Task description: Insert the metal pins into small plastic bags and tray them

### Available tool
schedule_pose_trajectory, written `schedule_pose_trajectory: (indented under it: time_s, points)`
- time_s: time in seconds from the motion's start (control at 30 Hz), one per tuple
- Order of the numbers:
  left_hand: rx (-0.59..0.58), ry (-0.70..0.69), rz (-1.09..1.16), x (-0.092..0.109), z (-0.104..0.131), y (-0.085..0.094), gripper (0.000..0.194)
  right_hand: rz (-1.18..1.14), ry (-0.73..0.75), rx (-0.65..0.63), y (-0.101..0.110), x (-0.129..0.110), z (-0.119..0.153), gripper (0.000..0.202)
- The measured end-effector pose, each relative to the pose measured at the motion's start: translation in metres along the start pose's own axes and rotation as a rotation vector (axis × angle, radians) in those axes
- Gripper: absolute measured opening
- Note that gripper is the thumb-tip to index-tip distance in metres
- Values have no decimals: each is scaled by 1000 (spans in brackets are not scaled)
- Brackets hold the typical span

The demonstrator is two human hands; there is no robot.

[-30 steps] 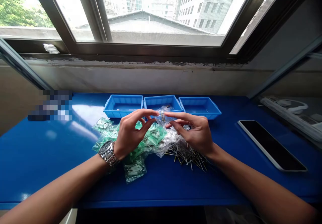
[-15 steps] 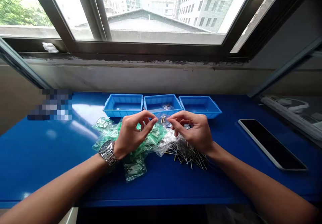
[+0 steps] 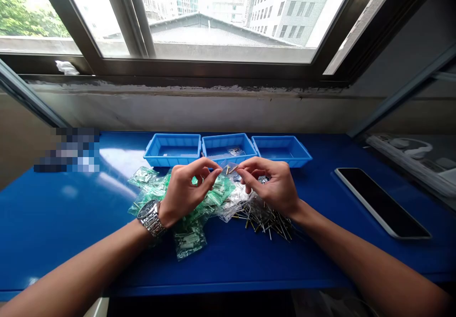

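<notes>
Between my fingertips a small clear plastic bag is stretched, with a few metal screws inside. My left hand pinches its left edge between thumb and forefinger; a metal watch is on that wrist. The right edge is pinched by my right hand, its other fingers curled. Under and beside my left hand lie green plastic packets of small parts. Below my right hand are clear bags and a loose heap of long screws or pins.
Three blue trays stand in a row behind the hands; the middle one holds a small clear packet. A phone lies on the blue table at the right. Beyond are a wall and window.
The screws in the bag have shifted: they stood close together and now lean apart. Both hands keep their pinch. The whole view has moved slightly.
</notes>
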State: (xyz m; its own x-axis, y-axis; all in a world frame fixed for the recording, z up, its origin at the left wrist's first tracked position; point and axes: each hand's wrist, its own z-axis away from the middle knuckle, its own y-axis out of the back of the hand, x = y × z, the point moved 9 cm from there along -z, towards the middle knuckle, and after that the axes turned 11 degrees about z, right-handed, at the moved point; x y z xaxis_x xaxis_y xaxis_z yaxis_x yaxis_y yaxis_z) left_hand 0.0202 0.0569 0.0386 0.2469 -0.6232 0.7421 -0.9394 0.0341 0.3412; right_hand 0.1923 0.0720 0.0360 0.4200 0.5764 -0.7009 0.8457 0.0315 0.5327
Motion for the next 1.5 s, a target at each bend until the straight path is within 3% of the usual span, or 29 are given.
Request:
schedule_pose_trajectory:
  time_s: [0.43, 0.7, 1.0, 1.3, 1.5]
  points:
    - [7, -27, 67, 2, -1, 1, 8, -141, -71, -26, -3, 5, 0, 17]
    - [40, -94, 58, 5, 0, 4, 25, -62, -9, 17, 1, 1, 2, 29]
    - [51, -90, 76, 5, 0, 5, 22, -16, 42, 33, 2, -4, 3, 32]
    - [50, -102, 67, 7, 0, 6, 19, -9, 49, 44, 4, -6, 3, 29]
    - [9, -44, 93, 2, 0, 2, 4, -37, 2, 37, 3, -1, 2, 13]
